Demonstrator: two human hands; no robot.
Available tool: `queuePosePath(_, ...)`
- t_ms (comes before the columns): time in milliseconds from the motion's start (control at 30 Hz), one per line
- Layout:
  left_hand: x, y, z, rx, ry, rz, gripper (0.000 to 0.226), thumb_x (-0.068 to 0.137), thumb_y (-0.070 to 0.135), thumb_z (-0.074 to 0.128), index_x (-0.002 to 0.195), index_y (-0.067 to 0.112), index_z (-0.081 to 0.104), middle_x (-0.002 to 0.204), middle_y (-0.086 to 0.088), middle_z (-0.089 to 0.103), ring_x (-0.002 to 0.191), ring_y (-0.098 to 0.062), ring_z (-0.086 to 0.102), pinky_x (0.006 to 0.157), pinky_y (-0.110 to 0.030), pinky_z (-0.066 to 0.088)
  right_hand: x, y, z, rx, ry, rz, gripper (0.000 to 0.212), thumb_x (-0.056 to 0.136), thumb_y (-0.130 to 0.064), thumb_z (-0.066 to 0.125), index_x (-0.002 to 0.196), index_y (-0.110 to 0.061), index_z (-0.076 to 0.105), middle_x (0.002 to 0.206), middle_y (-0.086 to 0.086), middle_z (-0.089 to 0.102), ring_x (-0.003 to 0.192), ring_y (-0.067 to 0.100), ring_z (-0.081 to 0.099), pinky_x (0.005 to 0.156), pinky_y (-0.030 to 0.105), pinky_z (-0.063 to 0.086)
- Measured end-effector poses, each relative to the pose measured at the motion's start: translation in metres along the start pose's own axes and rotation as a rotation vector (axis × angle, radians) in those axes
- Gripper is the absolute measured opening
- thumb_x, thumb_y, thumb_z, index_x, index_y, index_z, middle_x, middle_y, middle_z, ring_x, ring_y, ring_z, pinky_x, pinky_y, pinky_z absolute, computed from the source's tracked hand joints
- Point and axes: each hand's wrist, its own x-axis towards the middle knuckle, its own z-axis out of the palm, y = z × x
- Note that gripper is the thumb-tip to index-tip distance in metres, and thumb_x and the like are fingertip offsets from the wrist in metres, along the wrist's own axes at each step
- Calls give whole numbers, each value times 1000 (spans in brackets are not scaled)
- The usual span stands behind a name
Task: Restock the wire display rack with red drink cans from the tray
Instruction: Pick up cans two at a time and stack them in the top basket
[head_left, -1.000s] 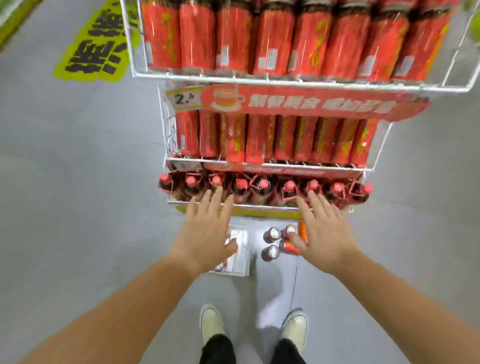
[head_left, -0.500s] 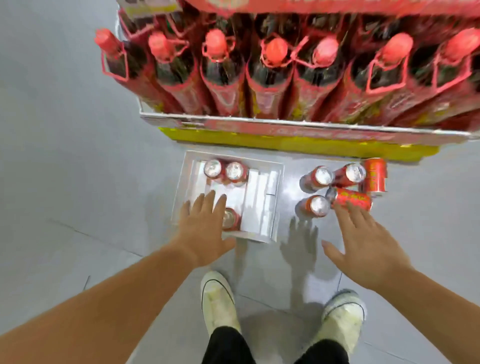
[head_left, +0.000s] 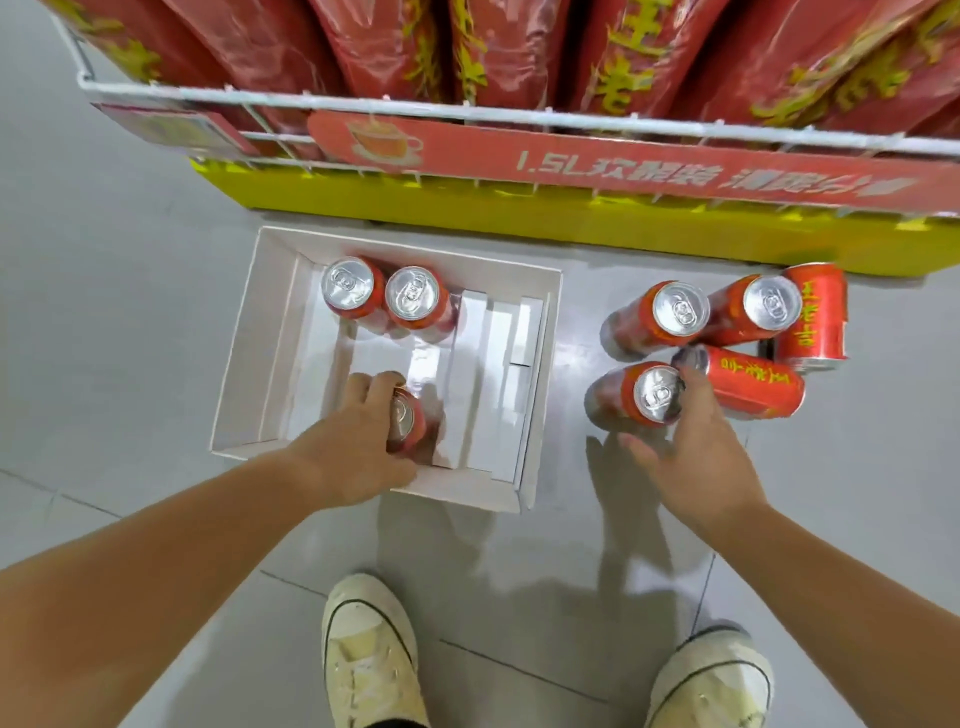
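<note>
left hand (head_left: 358, 449) fingers wrap near can (head_left: 410, 423) in tray (head_left: 405, 248) | right hand (head_left: 698, 462) fingers spread, tips at upright floor can (head_left: 641, 400) | risk: nudge topples it, lying can (head_left: 753, 387) past fingertips rolls

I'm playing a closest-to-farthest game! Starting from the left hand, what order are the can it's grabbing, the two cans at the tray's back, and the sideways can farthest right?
1. Gripped can, in the left hand, near end of the tray.
2. Two upright cans, at the tray's back.
3. Sideways can, on the floor, far right.
</note>
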Motion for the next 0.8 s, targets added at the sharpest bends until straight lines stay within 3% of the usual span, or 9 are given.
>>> queuePosePath(67, 11, 1, -5, 13, 69, 61, 88, 75, 20, 82, 146, 20, 29, 146, 7, 14, 122, -30, 52, 102, -38, 50, 8, 1, 3, 118, 17, 7, 73, 81, -13, 81, 134, -33, 35, 130, -4, 59, 118, 19, 59, 96, 37, 46)
queuePosePath(133, 22, 2, -13, -68, 84, 48, 81, 75, 16, 84, 140, 20, 35, 144, -1, 30, 115, -25, 56, 93, -32, 49, 14, 0, 3, 262, 41, 22, 66, 78, -6, 81, 124, -35, 43, 115, -11, 63, 105, 9, 63, 90, 30, 47)
queuePosePath(233, 33, 2, -22, -278, 122, 0, 74, 66, 15, 92, 124, 25, 47, 120, 4, 58, 101, -18, 61, 78, -28, 46, 23, -1, -2, 439, 91, 70, 60, 71, -8, 88, 118, -30, 58, 108, -17, 67, 96, -8, 63, 86, 20, 47)
queuePosePath(367, 28, 12, -26, -583, 110, -41, 73, 65, 2, 91, 124, 27, 54, 112, 8, 66, 101, -12, 64, 81, -30, 53, 24, -3, -10, 582, -43, 119, 54, 73, -7, 86, 117, -32, 66, 108, -7, 72, 97, 4, 68, 85, 26, 53)
queuePosePath(533, 6, 32, -38, -834, 46, -20, 71, 68, 0, 88, 122, 36, 61, 117, -2, 68, 109, -20, 65, 93, -40, 54, 13, -17, -27, 619, -150, 140, 52, 79, -9, 80, 123, -33, 64, 107, -4, 73, 100, 13, 69, 80, 29, 54)
queuePosePath(700, -34, 64, -71, -1003, 5, 1, 54, 76, 2, 83, 121, 28, 66, 112, -5, 73, 99, -24, 74, 79, -36, 58, -7, -49, -63, 646, -126, 151, 45, 79, -16, 81, 118, -26, 59, 112, 2, 69, 100, 17, 69, 83, 36, 56)
queuePosePath(800, -70, 86, -103, -1041, -3, 20, 46, 80, 7, 79, 119, 29, 67, 107, 1, 76, 95, -18, 75, 74, -32, 56, -27, -78, -100, 689, -128, 135, 41, 80, -18, 81, 115, -21, 60, 111, 4, 70, 94, 16, 70, 77, 32, 54)
